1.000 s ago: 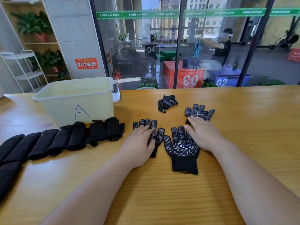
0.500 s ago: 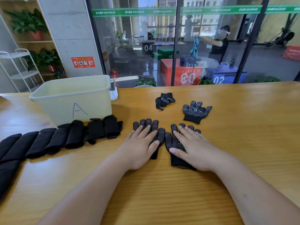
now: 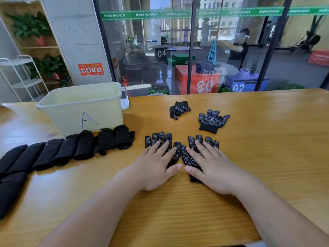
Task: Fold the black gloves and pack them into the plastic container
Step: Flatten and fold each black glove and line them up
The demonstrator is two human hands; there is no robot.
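We lay our left hand [image 3: 154, 166] flat, fingers straight and spread, on the first glove [image 3: 161, 137], and our right hand [image 3: 213, 168] likewise on the second glove [image 3: 191, 157] just beside it; neither hand grips anything. Both lie dotted side up mid-bench [image 3: 267, 139]. Nearer the far edge lie a third glove [image 3: 212, 122] and a crumpled glove [image 3: 179, 109]. The plastic container [image 3: 80, 111] stands toward the far left corner, folded gloves [image 3: 71, 148] lined before it

Dotted black gloves [image 3: 212, 122] lie flat; cream plastic container [image 3: 71, 114] stands upright
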